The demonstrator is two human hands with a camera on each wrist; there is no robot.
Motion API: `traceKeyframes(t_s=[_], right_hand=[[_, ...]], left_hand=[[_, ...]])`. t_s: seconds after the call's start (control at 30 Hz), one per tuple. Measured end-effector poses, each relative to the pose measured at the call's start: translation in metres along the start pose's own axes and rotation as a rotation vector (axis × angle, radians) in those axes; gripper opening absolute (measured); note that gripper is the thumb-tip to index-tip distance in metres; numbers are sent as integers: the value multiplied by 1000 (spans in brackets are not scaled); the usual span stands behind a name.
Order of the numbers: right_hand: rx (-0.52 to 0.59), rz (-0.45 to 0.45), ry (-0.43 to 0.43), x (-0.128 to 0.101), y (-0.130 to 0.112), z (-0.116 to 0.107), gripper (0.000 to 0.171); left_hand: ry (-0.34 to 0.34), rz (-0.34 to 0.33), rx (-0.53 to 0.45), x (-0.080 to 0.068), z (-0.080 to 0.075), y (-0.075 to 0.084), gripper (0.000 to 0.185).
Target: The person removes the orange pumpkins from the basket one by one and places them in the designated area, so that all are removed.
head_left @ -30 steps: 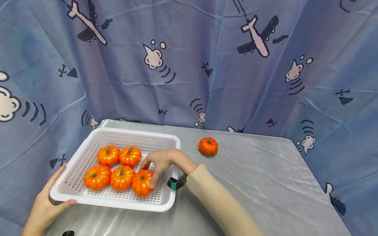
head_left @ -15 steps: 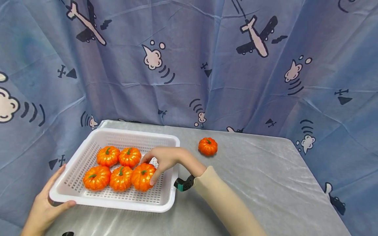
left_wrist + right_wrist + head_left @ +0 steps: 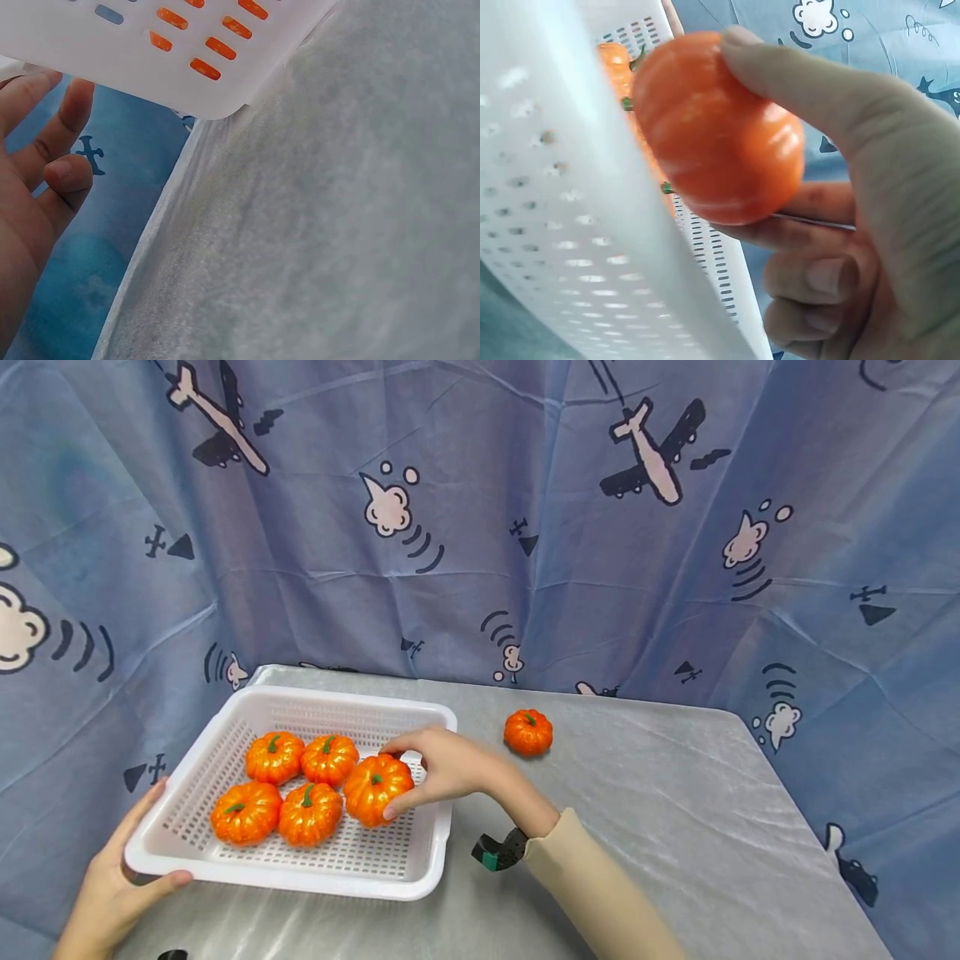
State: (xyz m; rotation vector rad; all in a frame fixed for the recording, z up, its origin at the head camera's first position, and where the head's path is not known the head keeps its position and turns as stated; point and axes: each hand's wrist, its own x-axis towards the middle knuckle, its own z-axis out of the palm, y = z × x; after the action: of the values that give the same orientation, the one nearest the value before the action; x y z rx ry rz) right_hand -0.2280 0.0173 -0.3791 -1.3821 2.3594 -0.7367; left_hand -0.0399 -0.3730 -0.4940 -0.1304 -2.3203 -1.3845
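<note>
Head view: the right hand [image 3: 453,764] reaches over the right rim of the basket [image 3: 300,880], thumb and fingers pinching a glossy, ribbed pumpkin [image 3: 375,792]; four other pumpkins [image 3: 309,816] sit left of it. Spread wide, the left hand [image 3: 105,889] holds the near left corner. Rightward, the tabletop [image 3: 675,827] offers broad room around a lone pumpkin [image 3: 528,732].

Left wrist: fingertips meet the slotted white plastic's underside, near the tabletop's edge.

Right wrist: ring and little fingers [image 3: 810,276] curl clear of the held pumpkin.

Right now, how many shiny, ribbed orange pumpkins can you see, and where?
6: two far pumpkins and two near pumpkins in the white perforated plastic basket, one held pumpkin in the right hand, one loose pumpkin on the grey tabletop.
</note>
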Motion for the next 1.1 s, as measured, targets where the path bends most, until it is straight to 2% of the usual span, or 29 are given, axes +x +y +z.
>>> traceKeyframes(t_s=[0.13, 0.37, 0.6, 0.8, 0.9, 1.1], right_hand=[[28, 38, 105, -13, -1, 7, 70], [121, 161, 266, -34, -9, 17, 76], [146, 188, 423, -48, -13, 26, 73], [183, 214, 508, -59, -14, 32, 73], [201, 230, 542, -64, -14, 33, 74], [186, 262, 593, -69, -14, 32, 75]], left_hand=[[-1, 7, -20, 0, 0, 0, 124], [2, 18, -47, 0, 0, 1, 124], [7, 12, -28, 0, 0, 2, 124], [12, 2, -6, 0, 0, 0, 124], [12, -1, -32, 0, 1, 0, 124], [14, 6, -14, 0, 0, 1, 124]])
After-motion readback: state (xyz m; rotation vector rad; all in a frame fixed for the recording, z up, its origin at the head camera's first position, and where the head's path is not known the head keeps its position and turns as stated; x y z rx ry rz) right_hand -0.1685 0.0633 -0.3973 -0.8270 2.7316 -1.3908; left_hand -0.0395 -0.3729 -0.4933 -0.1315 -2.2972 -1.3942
